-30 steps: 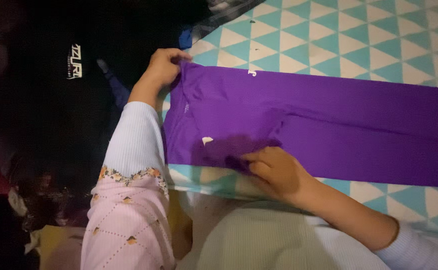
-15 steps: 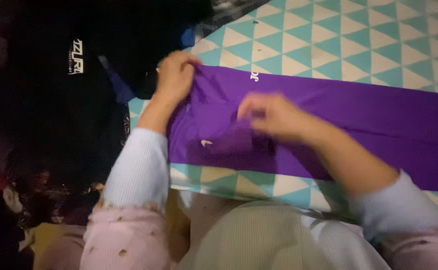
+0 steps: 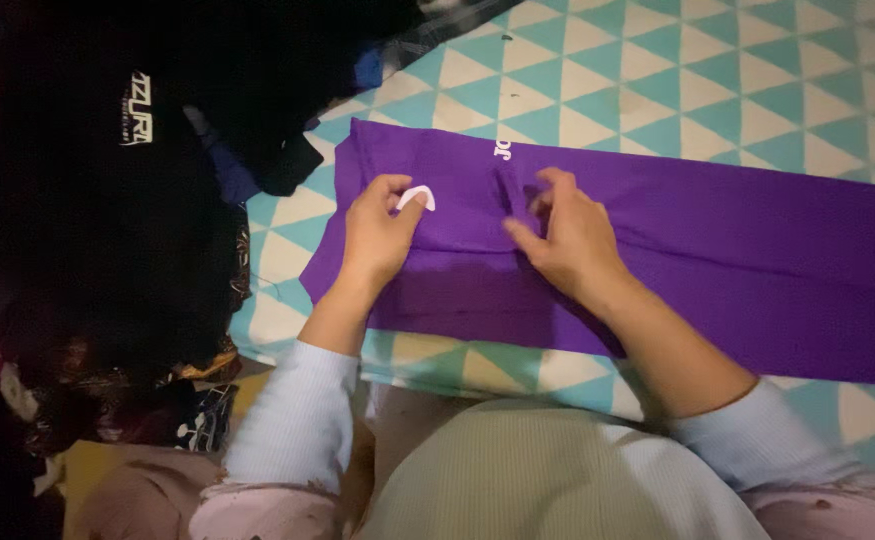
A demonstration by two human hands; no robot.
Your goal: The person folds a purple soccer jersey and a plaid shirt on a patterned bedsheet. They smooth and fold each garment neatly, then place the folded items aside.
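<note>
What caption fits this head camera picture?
Both hands, left hand and right hand, press flat on purple cloth spread over a triangle-patterned sheet.

The purple trousers (image 3: 677, 250) are smooth, matt cloth; the triangle-patterned sheet (image 3: 717, 90) is matt woven cloth; the black garments (image 3: 107, 200) look soft.
</note>
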